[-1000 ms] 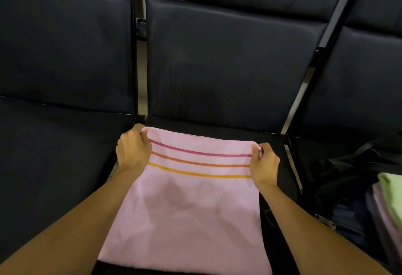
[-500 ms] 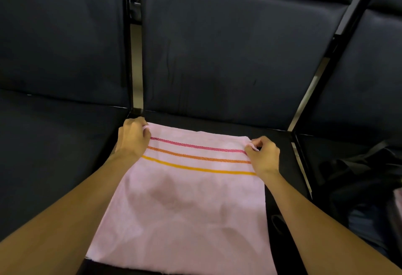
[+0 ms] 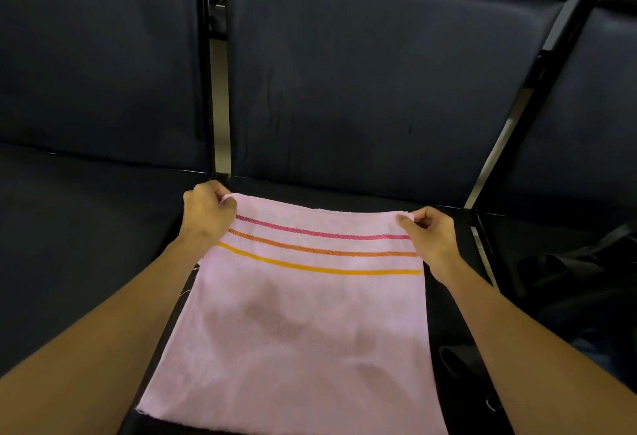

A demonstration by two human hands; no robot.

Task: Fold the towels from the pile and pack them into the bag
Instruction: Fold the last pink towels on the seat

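On the middle seat [image 3: 344, 193]: pink towel [image 3: 303, 324] spread flat, far corners pinched.

Left hand [image 3: 206, 214] and right hand [image 3: 431, 234] curled round one corner each, beside the stripes. Folding apparently just starting; next, likely drawing both corners evenly toward the near edge.

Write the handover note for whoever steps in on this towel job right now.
Left hand pinches the far left corner of the pink towel; right hand pinches the far right corner.
The towel lies spread on the middle seat, stripes at the far end.
A dark bag sits on the seat to the right.
Done: towel laid out, corners held. Whether it is already folded over, I cannot tell.
Left: finish folding this towel and pack it into the bag.
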